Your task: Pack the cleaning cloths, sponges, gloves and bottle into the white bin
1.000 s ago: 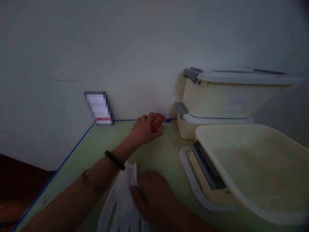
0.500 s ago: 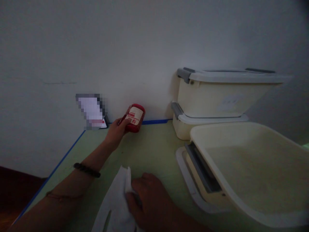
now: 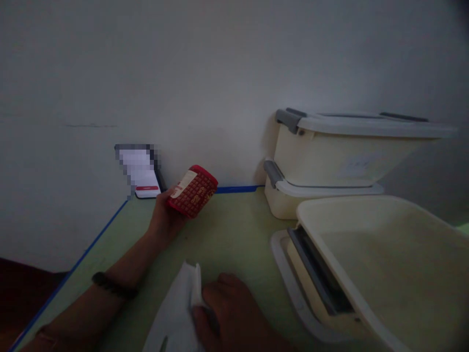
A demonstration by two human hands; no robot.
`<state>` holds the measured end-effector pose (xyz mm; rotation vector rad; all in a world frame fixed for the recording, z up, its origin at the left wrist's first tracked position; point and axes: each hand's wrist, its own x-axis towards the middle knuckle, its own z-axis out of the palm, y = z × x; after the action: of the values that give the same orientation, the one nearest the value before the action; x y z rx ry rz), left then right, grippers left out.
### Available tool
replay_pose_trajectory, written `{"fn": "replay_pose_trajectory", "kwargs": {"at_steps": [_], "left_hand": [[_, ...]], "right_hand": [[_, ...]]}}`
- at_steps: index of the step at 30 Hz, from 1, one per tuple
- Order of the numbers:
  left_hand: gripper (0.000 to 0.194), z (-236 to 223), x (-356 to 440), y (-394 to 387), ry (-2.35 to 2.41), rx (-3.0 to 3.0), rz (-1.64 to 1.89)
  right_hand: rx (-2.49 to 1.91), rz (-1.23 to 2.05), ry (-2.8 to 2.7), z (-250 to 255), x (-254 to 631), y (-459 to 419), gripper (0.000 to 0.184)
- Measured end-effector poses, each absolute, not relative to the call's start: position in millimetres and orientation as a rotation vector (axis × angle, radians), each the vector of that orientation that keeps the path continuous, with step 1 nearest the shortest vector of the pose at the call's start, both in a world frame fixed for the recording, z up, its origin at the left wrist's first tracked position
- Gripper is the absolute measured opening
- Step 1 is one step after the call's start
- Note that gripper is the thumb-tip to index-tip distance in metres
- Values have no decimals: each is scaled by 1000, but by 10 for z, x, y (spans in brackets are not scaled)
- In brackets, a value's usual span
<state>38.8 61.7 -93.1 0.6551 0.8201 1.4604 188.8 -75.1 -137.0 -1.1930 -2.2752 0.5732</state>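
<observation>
My left hand (image 3: 163,212) is closed round a red canister (image 3: 198,195) with a gold pattern and a pale label. It holds the canister tilted above the far part of the table, near the wall. Low in the middle, my right hand (image 3: 232,313) grips the cuff of a white glove (image 3: 176,313). The glove hangs to the left of that hand, and its lower end runs out of the picture.
A phone (image 3: 141,171), partly pixelated, leans against the wall at the back left. Two lidded cream bins (image 3: 330,151) are stacked at the back right. Nearer, an open cream bin (image 3: 399,239) stands on the green table (image 3: 234,234). Blue tape (image 3: 234,189) lines the table's edge.
My left hand has moved left and a little nearer with the canister, turning it so that different faces show. My right hand stays on the glove in nearly the same place.
</observation>
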Motion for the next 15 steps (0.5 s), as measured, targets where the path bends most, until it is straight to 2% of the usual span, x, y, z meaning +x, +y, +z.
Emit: {"fn": "replay_pose_trajectory", "kwargs": {"at_steps": [7, 15], "left_hand": [[10, -914, 385, 633, 888, 634, 1614], [9, -963, 385, 642, 845, 669, 1595]], "right_hand": [[-1263, 599, -2278, -1391, 1856, -746, 10], [-1252, 642, -2278, -1372, 1873, -749, 14]]}}
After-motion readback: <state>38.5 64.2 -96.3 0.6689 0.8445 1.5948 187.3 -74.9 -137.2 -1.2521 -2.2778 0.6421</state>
